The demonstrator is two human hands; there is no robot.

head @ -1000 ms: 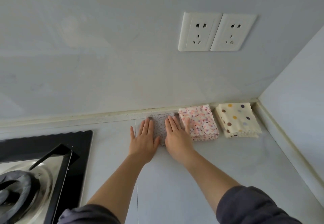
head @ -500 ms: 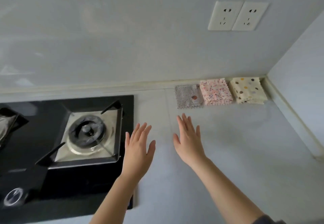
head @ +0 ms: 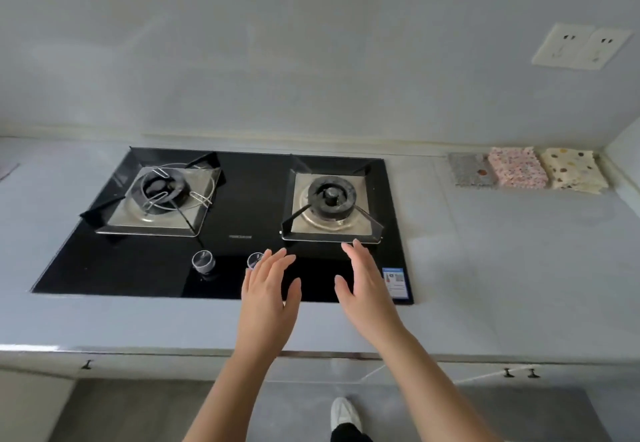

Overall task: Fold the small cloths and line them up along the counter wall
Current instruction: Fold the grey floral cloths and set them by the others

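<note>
Hovering side by side over the front strip of a black glass hob (head: 242, 209), two bare hands hold nothing. The left hand (head: 268, 296) is spread, its fingers straight and slightly fanned, thumb out to the side. The right hand (head: 367, 289) is spread too, palm turned a little inward, its fingertips (head: 355, 246) level with the front edge of the right burner (head: 330, 199). A narrow gap of dark glass shows between the hands.

Well beyond the right hand, further off to its right, three folded cloths lie in a row on the pale grey tabletop (head: 502, 268), at the foot of the wall (head: 311, 60). Nearest the hand is a grey speckled cloth (head: 469, 173) lying flat. Touching its far side is a pink flowered cloth (head: 517, 171), folded thicker. Last, in the corner, is a cream spotted cloth (head: 573, 173), just beside the pink one.

Just left of the left hand's fingertips sit two round knobs (head: 203, 261). Further left and beyond is the left burner (head: 162, 192). A small blue-and-white label (head: 394, 282) is on the glass just right of the right hand. High on the wall above the cloths is a double socket (head: 581, 46). Below the forearms, a white shoe (head: 343, 414) stands on the floor.
</note>
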